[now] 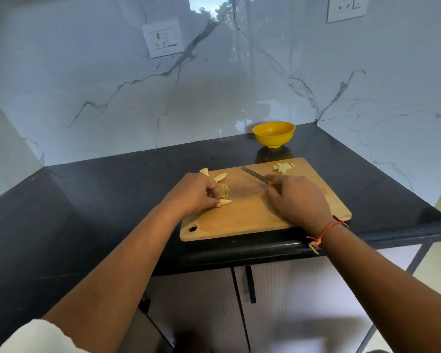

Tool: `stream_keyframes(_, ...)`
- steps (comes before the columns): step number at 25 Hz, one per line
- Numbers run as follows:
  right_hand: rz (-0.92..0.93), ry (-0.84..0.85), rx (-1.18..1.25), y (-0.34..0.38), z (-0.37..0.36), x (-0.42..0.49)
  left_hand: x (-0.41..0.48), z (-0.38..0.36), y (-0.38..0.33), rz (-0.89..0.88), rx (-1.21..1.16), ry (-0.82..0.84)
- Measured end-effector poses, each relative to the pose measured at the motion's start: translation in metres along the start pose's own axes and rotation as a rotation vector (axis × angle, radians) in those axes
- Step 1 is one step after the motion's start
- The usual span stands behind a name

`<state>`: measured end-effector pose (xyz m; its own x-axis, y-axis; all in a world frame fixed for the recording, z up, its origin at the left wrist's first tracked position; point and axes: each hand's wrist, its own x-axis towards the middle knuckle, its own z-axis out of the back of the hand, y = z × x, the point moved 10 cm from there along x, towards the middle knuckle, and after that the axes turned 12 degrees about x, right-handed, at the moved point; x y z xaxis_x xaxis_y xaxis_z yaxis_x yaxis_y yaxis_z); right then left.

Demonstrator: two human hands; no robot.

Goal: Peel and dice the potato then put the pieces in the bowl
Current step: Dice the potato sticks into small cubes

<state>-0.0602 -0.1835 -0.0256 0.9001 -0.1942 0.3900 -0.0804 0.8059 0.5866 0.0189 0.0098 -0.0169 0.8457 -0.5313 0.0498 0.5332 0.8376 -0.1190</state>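
Observation:
A wooden cutting board (242,217) lies at the front edge of the black counter. My left hand (192,193) pinches a pale potato slice (225,202) on the board's left part, beside a potato chunk (224,191). Two more wedges (220,177) lie just behind my fingers. My right hand (297,198) grips the yellow handle of a knife (253,174), whose blade points back and left over the board. A small heap of diced potato (283,166) sits at the board's far right corner. The yellow bowl (274,133) stands behind the board and looks empty.
The black counter (87,200) runs left and meets a white marble wall (214,85) with two sockets. Its right edge drops off near the board's right end. Cabinet doors (278,301) with a black handle are below the front edge.

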Motion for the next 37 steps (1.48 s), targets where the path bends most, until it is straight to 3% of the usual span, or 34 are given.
stream_keyframes(8,0.010,-0.016,-0.024,0.001,0.000,0.000,-0.007,0.000,-0.011,-0.076,0.092,-0.057)
stream_keyframes(14,0.011,-0.012,-0.018,0.000,-0.002,0.001,-0.013,-0.001,-0.027,-0.169,0.308,-0.104)
stream_keyframes(21,0.013,-0.020,-0.007,0.002,0.000,0.000,-0.012,0.004,-0.015,-0.099,0.078,-0.114)
stream_keyframes(29,-0.082,-0.122,0.008,-0.009,0.008,0.001,-0.001,0.023,-0.038,0.014,-0.215,-0.377)
stream_keyframes(37,-0.093,-0.195,0.015,-0.011,0.014,0.000,0.055,-0.020,-0.083,0.032,-0.099,-0.386)
